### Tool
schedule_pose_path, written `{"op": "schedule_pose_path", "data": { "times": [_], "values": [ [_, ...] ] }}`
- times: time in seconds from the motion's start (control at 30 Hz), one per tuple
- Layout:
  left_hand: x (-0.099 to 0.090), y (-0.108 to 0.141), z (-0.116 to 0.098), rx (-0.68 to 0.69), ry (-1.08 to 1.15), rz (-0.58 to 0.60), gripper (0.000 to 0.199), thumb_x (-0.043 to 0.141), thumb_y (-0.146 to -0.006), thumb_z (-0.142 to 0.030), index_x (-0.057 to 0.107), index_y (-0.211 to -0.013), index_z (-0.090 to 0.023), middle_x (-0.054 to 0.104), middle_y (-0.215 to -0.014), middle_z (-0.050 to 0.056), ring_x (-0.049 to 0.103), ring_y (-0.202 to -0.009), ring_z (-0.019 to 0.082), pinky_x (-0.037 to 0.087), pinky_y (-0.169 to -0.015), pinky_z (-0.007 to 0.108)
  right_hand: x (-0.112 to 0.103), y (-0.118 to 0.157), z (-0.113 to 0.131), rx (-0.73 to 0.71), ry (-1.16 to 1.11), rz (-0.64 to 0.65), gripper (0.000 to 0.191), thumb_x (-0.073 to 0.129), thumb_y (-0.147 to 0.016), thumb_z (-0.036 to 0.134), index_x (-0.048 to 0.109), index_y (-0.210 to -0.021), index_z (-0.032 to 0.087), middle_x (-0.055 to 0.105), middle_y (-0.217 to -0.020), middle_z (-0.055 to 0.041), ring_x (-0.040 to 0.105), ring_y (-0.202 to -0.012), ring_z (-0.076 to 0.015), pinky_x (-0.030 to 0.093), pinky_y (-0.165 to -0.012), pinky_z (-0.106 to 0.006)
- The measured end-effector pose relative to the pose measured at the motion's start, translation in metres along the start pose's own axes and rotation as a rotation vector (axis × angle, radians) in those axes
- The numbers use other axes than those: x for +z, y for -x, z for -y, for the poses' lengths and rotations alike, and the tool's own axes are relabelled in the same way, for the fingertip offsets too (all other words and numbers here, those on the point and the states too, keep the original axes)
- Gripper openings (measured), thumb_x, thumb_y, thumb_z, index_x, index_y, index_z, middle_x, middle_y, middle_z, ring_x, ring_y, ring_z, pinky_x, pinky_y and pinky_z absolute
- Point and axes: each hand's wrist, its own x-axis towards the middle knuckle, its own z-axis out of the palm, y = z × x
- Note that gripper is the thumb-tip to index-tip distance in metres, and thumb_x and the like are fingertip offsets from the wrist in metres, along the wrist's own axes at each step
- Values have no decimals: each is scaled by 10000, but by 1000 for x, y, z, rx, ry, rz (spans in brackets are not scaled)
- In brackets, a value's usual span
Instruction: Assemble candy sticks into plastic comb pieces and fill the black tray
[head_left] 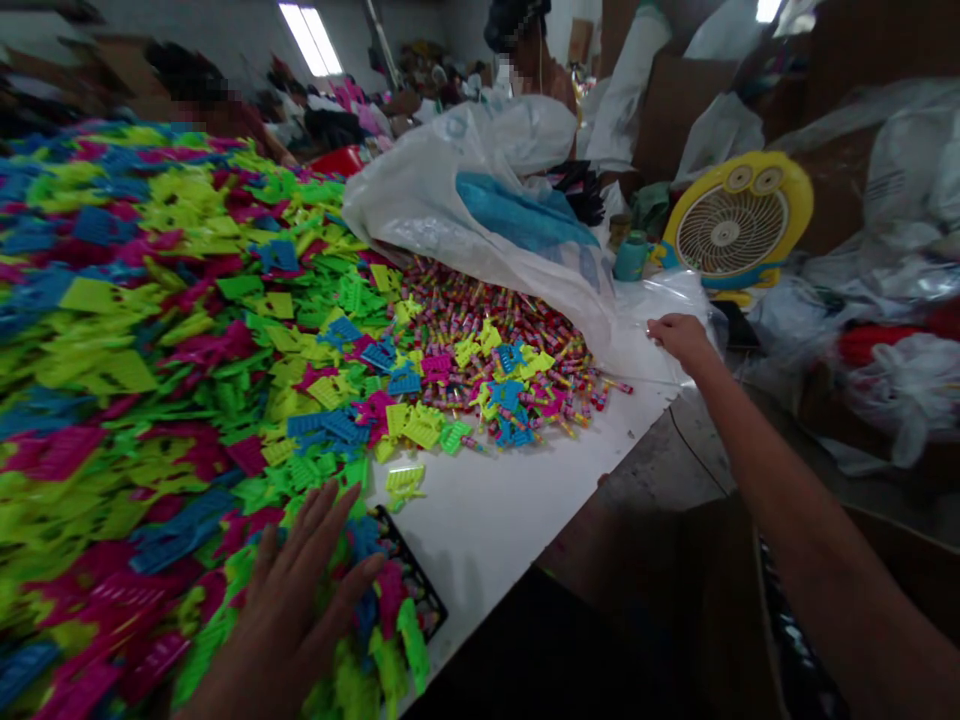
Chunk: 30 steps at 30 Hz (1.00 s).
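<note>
My left hand (pixel 300 600) is spread with fingers apart over a pile of flat plastic toy pieces (pixel 225 360) in yellow, green, blue and pink; it grips nothing. Beside it, a black tray or card with a colourful print (pixel 415 575) lies partly under loose pieces. My right hand (pixel 679 340) reaches out to the table's far right, its fingers drawn together at thin clear plastic bags (pixel 671 292). What is between those fingertips I cannot make out. Left of that hand, a heap of small crayon-like sticks (pixel 487 310) spills from a large white plastic sack (pixel 442 190).
A yellow fan with cartoon eyes (pixel 724 225) stands behind my right hand, near a teal jar (pixel 631 256). The white table (pixel 480 535) ends in a diagonal edge. Bagged goods (pixel 915 390) are at right. Two people (pixel 551 70) are across the table.
</note>
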Motion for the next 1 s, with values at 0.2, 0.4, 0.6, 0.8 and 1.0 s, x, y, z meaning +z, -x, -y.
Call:
{"op": "schedule_pose_path", "data": {
  "times": [0.2,0.4,0.6,0.8,1.0],
  "values": [
    [-39,-57,-55,-211,474,91,603,440,-846,-581,515,-1311,-203,519,-1392,80,465,-1297,290,369,-1084,471,-29,70,100,-301,-343,-141,421,457,-916,483,596,-672,169,482,-479,37,434,-450,-105,308,-469,-226],
    [-58,-88,-101,-394,1272,143,480,569,-792,-549,654,-1089,-183,689,-1109,112,659,-965,238,509,-871,377,4,193,213,-727,-544,-126,420,479,-929,431,485,-585,189,427,-489,58,393,-443,-82,288,-457,-208],
    [-56,-77,-67,-665,1567,-294,300,730,-674,-371,624,-809,-126,617,-667,7,566,-591,106,467,-626,249,33,238,260,-938,-736,64,363,394,-979,362,549,-696,197,515,-540,43,476,-451,-97,345,-447,-193],
    [-82,-58,-35,-620,1677,-668,369,772,-618,-232,592,-930,-153,586,-615,-45,560,-589,94,428,-650,227,51,240,284,-1222,-531,169,390,438,-938,526,591,-777,205,555,-528,28,536,-455,-140,381,-453,-226],
    [-77,-58,-4,-692,1676,-654,378,779,-599,-447,568,-691,-148,462,-537,-59,400,-497,74,323,-539,231,79,233,312,-1251,-494,119,294,449,-936,418,561,-1111,210,691,-911,-66,672,-740,-203,527,-620,-291]
  ]
}}
